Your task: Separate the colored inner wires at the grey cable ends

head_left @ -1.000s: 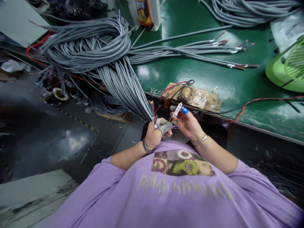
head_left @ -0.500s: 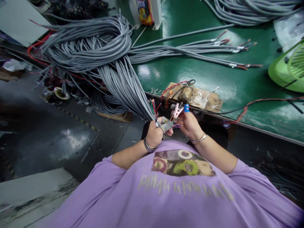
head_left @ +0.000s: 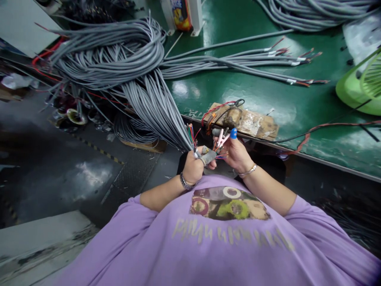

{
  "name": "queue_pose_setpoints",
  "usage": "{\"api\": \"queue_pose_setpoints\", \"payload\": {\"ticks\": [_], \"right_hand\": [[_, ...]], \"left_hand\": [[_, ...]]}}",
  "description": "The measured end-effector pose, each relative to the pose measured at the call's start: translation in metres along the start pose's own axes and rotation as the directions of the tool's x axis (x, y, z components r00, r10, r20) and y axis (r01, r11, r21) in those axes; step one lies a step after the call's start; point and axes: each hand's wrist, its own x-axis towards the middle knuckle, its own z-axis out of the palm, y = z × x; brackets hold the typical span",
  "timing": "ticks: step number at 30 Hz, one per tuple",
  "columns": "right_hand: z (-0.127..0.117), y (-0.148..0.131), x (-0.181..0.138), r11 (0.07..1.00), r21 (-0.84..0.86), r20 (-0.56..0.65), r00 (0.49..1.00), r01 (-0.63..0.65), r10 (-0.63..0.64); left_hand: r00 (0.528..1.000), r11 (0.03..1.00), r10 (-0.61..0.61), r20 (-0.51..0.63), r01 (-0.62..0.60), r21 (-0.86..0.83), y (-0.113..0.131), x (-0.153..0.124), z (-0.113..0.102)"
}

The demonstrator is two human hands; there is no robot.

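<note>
My left hand (head_left: 193,169) is closed around the ends of a thick bundle of grey cables (head_left: 166,111), with grey wrapping on a finger. Thin coloured wires (head_left: 221,156) fan out of the cable end toward my right hand (head_left: 237,155). That hand is closed on a small pale pink tool that looks like a clip (head_left: 222,138), held just above the wires. A blue cover (head_left: 233,133) sits on its thumb. What the right fingertips touch behind the tool is partly hidden.
A wooden block (head_left: 253,123) with red and black leads lies at the front edge of the green table (head_left: 312,103). Coiled grey cables (head_left: 104,55) are heaped at left. More cable ends (head_left: 253,61) lie across the table, and a green fan (head_left: 360,83) stands at right.
My right hand and wrist have shifted slightly left, and its fingers have moved a little around the pink tool. My left hand keeps its grip on the cables.
</note>
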Motion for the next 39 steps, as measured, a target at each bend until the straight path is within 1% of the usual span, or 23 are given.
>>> {"api": "queue_pose_setpoints", "payload": {"ticks": [1,3,7,10,13,17,23,25,28,30,34,36,39], "right_hand": [[0.000,-0.001,0.001,0.999,0.027,0.015,0.999,-0.031,0.030],[0.001,-0.001,0.002,0.995,0.079,0.021,0.998,-0.053,0.051],[0.003,0.002,0.006,0.987,0.159,-0.040,0.999,-0.023,0.030],[0.006,0.002,0.006,0.983,0.181,-0.089,0.996,0.009,0.007],[0.009,0.001,0.004,0.985,0.175,-0.099,0.995,0.003,0.015],[0.010,-0.003,-0.002,0.984,0.167,-0.079,0.995,-0.053,0.067],[0.008,-0.011,-0.011,0.987,0.106,0.031,0.993,-0.119,0.116],[0.007,-0.012,-0.014,0.990,0.097,0.052,0.994,-0.099,0.094],[0.004,-0.010,-0.015,0.997,0.078,0.050,0.999,-0.001,-0.003],[0.003,-0.008,-0.014,0.997,0.060,0.031,0.998,0.050,-0.051],[0.002,-0.003,-0.009,0.996,0.016,-0.040,0.996,0.083,-0.083],[0.002,-0.001,-0.006,0.998,0.015,-0.046,0.997,0.068,-0.067],[0.002,0.000,-0.002,0.998,0.055,-0.021,0.999,-0.037,0.038]], "left_hand": [[1.000,1.000,0.002,-0.003,-0.002,-0.004,0.000,0.000,0.000],[1.000,1.000,0.006,-0.009,-0.006,-0.019,0.001,0.000,0.001],[1.000,1.000,0.005,-0.015,-0.006,-0.028,0.001,0.000,0.000],[1.000,1.000,-0.008,-0.023,0.008,-0.008,-0.001,0.000,-0.001],[1.000,1.000,-0.004,-0.013,0.004,0.000,-0.003,0.000,-0.002],[1.000,1.000,0.010,0.008,-0.010,0.002,-0.004,-0.002,-0.004],[0.999,1.000,0.027,-0.018,-0.027,-0.006,-0.004,-0.010,-0.007],[0.999,0.999,0.028,-0.033,-0.029,-0.019,-0.003,-0.010,-0.007],[0.999,0.999,0.026,-0.046,-0.027,-0.027,-0.003,-0.008,-0.004],[0.998,0.999,0.031,-0.048,-0.032,-0.033,-0.003,-0.005,-0.002],[0.999,0.999,0.038,-0.030,-0.039,-0.033,-0.002,-0.003,0.001],[0.999,0.999,0.033,-0.019,-0.033,-0.020,-0.001,-0.002,0.002],[1.000,1.000,0.019,-0.018,-0.019,0.003,-0.001,-0.002,0.003]]}}
